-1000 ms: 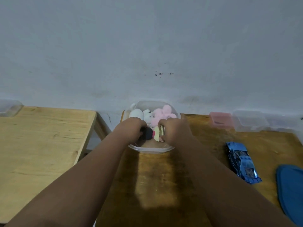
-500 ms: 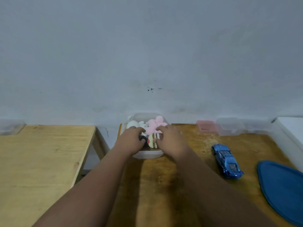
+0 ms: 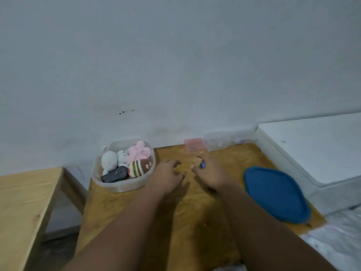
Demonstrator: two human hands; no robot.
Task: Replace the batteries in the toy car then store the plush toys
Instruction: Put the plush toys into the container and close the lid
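Beside tub [image 3: 119, 188] of plush toys [image 3: 139, 167], left hand [image 3: 168, 178] relaxed, empty — right hand [image 3: 212, 174] covers blue car [image 3: 202, 164], perhaps; grip unclear.

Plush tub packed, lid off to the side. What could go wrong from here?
1. The clear container sits at the table's left rear corner beside a gap; the left hand, close by, might nudge it off.
2. The plush toys fill it to about the rim, so the blue lid may not seat.
3. The right hand covers nearly all of the toy car; only a blue sliver shows, so a clumsy pickup might drop it.
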